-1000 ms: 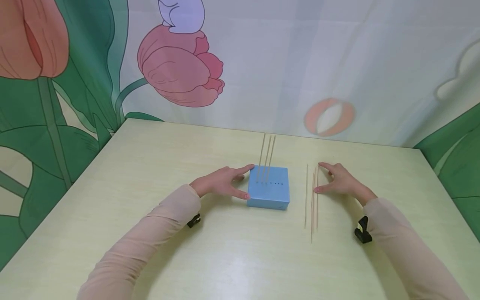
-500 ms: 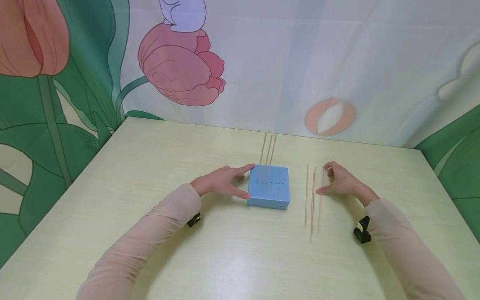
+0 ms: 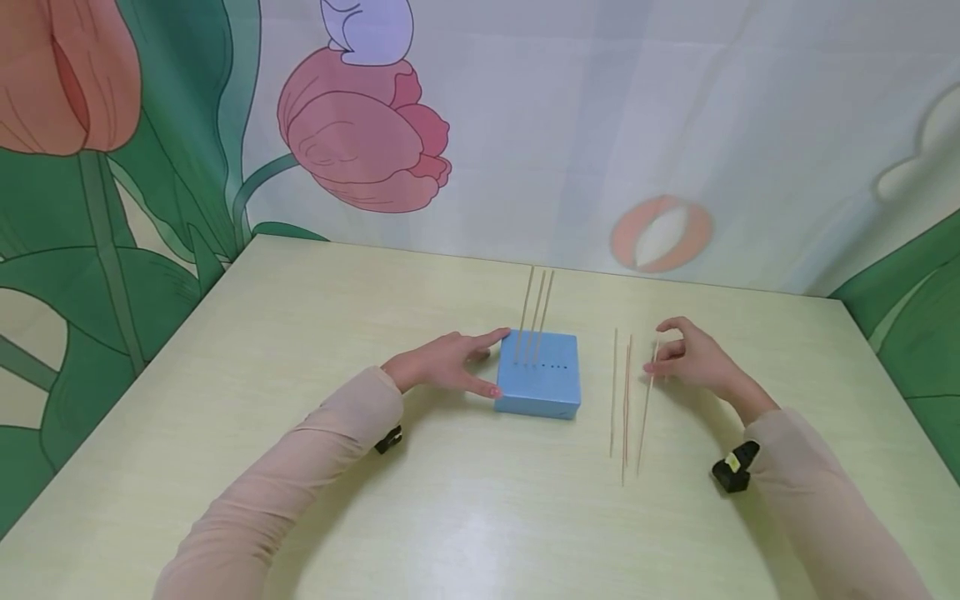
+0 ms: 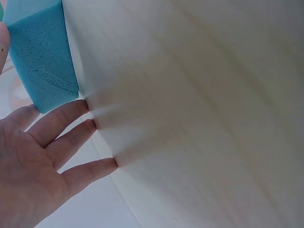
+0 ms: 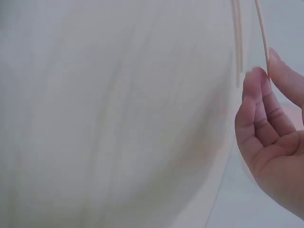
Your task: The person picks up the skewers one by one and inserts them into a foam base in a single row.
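Thin stick point(image 3: 646, 425) pinched by right fingers point(image 5: 244, 123), blue block point(image 3: 547, 385) touching spread left fingers point(image 4: 61, 119)

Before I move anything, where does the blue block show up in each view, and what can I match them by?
Head: the blue block is a little right of and below the picture's centre.
Left wrist: upper left corner, cut off by the top edge, beside the left hand.
Right wrist: not in it.
Shared landmark: the pale table, visible in all three.
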`<control>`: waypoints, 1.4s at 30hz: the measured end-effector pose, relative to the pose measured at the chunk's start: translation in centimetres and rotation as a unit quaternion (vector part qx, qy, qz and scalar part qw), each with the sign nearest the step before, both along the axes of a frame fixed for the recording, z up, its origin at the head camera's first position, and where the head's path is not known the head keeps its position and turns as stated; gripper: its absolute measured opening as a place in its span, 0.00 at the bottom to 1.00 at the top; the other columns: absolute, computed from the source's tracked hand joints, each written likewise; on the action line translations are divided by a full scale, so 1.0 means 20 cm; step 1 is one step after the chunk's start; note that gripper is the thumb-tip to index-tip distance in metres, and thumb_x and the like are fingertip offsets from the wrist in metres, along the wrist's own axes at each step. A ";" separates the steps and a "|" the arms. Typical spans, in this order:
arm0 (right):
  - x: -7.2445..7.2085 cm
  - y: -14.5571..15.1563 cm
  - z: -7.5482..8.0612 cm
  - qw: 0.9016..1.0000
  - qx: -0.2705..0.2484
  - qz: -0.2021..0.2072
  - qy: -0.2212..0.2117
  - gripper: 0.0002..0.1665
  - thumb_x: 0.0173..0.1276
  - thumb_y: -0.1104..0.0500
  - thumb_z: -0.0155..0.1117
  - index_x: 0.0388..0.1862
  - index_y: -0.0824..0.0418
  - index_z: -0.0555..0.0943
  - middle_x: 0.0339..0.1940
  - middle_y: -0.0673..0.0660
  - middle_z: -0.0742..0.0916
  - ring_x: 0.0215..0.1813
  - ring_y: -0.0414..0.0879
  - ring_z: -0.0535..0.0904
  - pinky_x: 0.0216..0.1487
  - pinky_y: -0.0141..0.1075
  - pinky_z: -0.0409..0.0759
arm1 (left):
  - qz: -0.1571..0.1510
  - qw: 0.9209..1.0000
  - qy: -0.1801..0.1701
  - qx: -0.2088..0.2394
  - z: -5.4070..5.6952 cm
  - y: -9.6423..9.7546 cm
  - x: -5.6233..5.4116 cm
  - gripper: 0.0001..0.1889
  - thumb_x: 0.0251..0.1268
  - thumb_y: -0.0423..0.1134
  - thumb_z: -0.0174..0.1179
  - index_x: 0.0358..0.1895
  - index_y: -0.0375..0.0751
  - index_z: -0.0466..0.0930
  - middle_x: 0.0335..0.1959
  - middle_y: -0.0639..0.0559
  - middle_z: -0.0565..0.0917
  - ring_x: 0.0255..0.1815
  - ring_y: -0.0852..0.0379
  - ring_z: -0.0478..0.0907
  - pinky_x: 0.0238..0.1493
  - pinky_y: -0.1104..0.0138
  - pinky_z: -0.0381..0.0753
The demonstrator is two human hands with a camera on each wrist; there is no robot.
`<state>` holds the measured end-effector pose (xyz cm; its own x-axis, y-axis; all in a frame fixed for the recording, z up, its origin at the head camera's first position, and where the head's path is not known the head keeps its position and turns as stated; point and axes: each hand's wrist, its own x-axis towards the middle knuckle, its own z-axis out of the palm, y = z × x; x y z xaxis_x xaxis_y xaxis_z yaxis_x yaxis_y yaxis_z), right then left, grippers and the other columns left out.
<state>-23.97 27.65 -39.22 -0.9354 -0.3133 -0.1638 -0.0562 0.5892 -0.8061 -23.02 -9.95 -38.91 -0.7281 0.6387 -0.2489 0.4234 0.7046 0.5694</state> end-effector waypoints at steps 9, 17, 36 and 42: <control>0.08 -0.01 0.07 0.996 -0.041 -0.039 0.064 0.36 0.61 0.67 0.62 0.63 0.69 0.56 0.33 0.65 0.84 0.29 0.44 0.82 0.33 0.37 0.80 | 0.002 1.000 -0.001 -0.001 0.00 0.00 0.00 0.51 0.49 0.62 0.62 0.73 0.58 0.41 0.63 0.41 0.67 0.67 0.51 0.58 0.64 0.56 0.56; 0.14 -0.05 0.13 0.988 -0.082 -0.044 0.124 0.38 0.61 0.67 0.62 0.68 0.63 0.56 0.31 0.62 0.86 0.26 0.47 0.82 0.27 0.36 0.80 | 0.000 1.000 -0.002 0.003 -0.01 -0.01 0.00 0.50 0.49 0.61 0.62 0.73 0.59 0.40 0.63 0.41 0.66 0.67 0.51 0.58 0.64 0.56 0.56; 0.26 -0.22 0.27 0.940 -0.182 -0.066 0.280 0.11 0.57 0.74 0.62 0.39 0.67 0.78 0.25 0.49 0.85 0.25 0.40 0.81 0.26 0.28 0.78 | -0.002 1.000 -0.004 0.001 0.00 0.00 -0.01 0.51 0.49 0.62 0.62 0.73 0.59 0.40 0.63 0.41 0.66 0.67 0.51 0.58 0.64 0.56 0.56; 0.27 -0.30 0.35 0.920 -0.221 -0.040 0.320 0.05 0.56 0.75 0.62 0.33 0.73 0.78 0.25 0.55 0.84 0.26 0.41 0.81 0.27 0.27 0.77 | -0.001 1.000 -0.006 -0.003 0.00 0.00 -0.01 0.51 0.49 0.63 0.62 0.73 0.59 0.40 0.64 0.41 0.66 0.68 0.51 0.57 0.64 0.56 0.55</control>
<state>-18.54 21.56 -32.17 -0.8188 -0.1418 0.5562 -0.5737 0.2347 -0.7847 -23.22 -10.00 -39.00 -0.7231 0.6395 -0.2611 0.4185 0.7063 0.5709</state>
